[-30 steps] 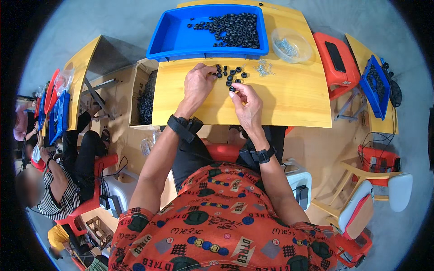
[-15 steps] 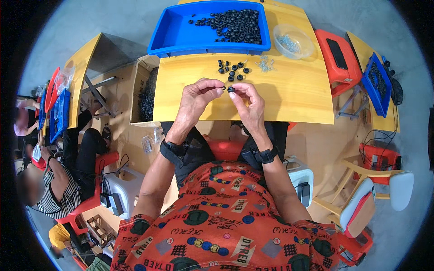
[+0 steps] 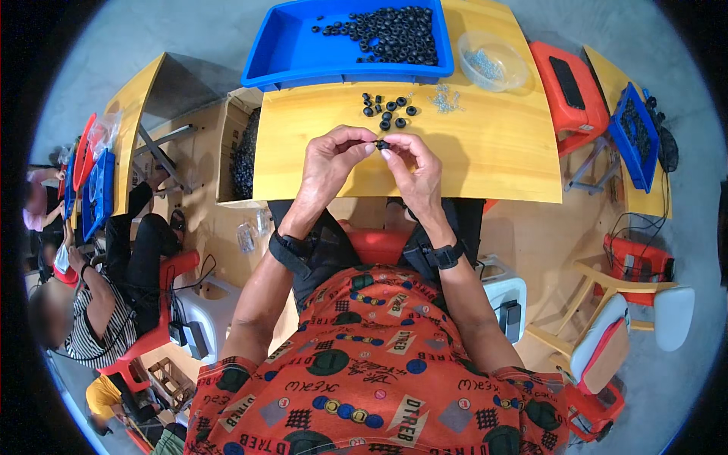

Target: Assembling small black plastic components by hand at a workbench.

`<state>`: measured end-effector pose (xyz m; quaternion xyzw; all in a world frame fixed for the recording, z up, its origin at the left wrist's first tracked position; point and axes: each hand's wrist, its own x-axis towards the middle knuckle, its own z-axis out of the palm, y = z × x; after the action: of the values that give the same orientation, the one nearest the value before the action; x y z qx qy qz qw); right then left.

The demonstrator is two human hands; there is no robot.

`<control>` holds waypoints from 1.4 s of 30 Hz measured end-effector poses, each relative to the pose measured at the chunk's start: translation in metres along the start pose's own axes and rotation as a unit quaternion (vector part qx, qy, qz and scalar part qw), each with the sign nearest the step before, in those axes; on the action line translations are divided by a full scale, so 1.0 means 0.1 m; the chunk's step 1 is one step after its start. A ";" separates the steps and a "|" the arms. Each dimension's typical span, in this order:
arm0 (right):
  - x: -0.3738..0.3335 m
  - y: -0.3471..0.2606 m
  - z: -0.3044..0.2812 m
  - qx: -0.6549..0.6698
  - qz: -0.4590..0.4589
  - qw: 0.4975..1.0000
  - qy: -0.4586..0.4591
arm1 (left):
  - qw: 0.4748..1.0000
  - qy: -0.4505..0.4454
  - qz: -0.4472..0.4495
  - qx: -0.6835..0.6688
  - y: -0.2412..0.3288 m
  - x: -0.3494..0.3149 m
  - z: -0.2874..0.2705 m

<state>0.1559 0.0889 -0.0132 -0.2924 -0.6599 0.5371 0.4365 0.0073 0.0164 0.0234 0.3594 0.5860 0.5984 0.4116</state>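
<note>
Over the near part of the yellow table [image 3: 485,163], my left hand [image 3: 327,161] and my right hand [image 3: 417,168] meet with their fingertips almost together. The right thumb and forefinger pinch a small round black part [image 3: 383,145]. The left fingertips are closed at its left side on a tiny piece, mostly hidden and too small to name. Just beyond my fingers lie several loose black round parts [image 3: 387,116], some with a hole showing. To their right is a little heap of small silvery pieces [image 3: 446,100].
A blue tray [image 3: 284,49] of similar black parts stands at the far side, with a clear plastic bowl [image 3: 518,76] of small silvery pieces to its right. A cardboard box [image 3: 229,163] adjoins the table's left side. Red stools [image 3: 557,125] stand right; another person sits left.
My hands have come together: the left fingertips have moved right, up against the black part. The table and its contents appear slightly higher in the picture.
</note>
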 end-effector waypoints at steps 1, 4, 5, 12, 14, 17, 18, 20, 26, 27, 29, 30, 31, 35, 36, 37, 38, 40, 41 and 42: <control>0.00 0.00 0.00 0.000 0.001 1.000 0.000 | 1.000 -0.002 0.005 0.001 -0.02 0.01 0.00; 0.00 0.02 0.00 -0.006 -0.007 1.000 -0.005 | 1.000 -0.001 0.010 0.027 -0.05 0.02 0.00; 0.00 0.04 0.00 -0.007 -0.011 1.000 -0.003 | 0.999 0.003 0.012 0.050 -0.05 0.03 0.00; 0.00 0.05 0.02 -0.037 -0.067 0.997 0.006 | 0.986 0.012 0.041 0.162 -0.03 0.03 0.02; 0.00 0.04 0.00 -0.037 -0.051 0.998 -0.006 | 0.992 0.014 0.009 0.128 -0.07 0.06 -0.01; -0.01 0.04 -0.02 -0.027 -0.032 0.999 -0.022 | 0.998 -0.011 -0.017 0.054 -0.11 0.10 -0.06; -0.01 0.04 -0.02 -0.016 -0.029 0.999 -0.027 | 0.998 -0.012 -0.018 0.054 -0.10 0.11 -0.07; 0.00 0.05 -0.02 -0.023 -0.034 0.999 -0.027 | 0.998 -0.023 -0.049 0.023 -0.08 0.11 -0.08; -0.03 0.09 0.05 0.002 -0.016 1.000 0.004 | 0.997 -0.028 -0.067 -0.009 -0.06 0.13 -0.10; -0.03 0.10 0.06 0.020 -0.010 0.999 0.023 | 0.997 -0.028 -0.068 -0.008 -0.05 0.13 -0.09; -0.03 0.13 0.02 0.003 -0.011 1.000 0.010 | 0.998 -0.032 -0.059 -0.007 -0.02 0.12 -0.07; -0.04 0.14 0.00 -0.015 -0.013 1.000 -0.004 | 0.998 -0.032 -0.059 -0.006 -0.01 0.12 -0.08; -0.04 0.12 -0.01 -0.014 -0.012 1.000 -0.004 | 0.998 -0.033 -0.055 0.007 -0.01 0.12 -0.09; -0.03 0.12 -0.02 -0.012 -0.019 1.000 -0.016 | 0.997 -0.036 -0.035 0.062 -0.01 0.13 -0.11; -0.03 0.14 -0.02 -0.001 -0.017 1.000 -0.010 | 0.997 -0.036 -0.036 0.062 0.00 0.13 -0.10; -0.03 0.13 -0.03 -0.001 -0.017 1.000 -0.010 | 0.996 -0.036 -0.034 0.071 0.01 0.13 -0.10; -0.03 0.12 -0.04 0.008 -0.005 1.000 -0.014 | 0.995 -0.036 -0.033 0.081 0.03 0.13 -0.10; -0.02 0.12 -0.04 0.016 0.008 1.000 -0.018 | 0.997 -0.027 -0.042 0.058 0.06 0.12 -0.10; -0.02 0.12 -0.04 0.027 0.012 0.999 -0.014 | 0.998 -0.017 -0.051 0.035 0.07 0.12 -0.10; -0.02 0.12 -0.03 0.037 0.017 0.999 -0.011 | 0.998 -0.018 -0.051 0.034 0.06 0.13 -0.12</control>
<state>0.1589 0.0918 -0.0256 -0.2816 -0.6392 0.5716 0.4305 -0.0091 0.0233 0.0279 0.3536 0.6164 0.5498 0.4391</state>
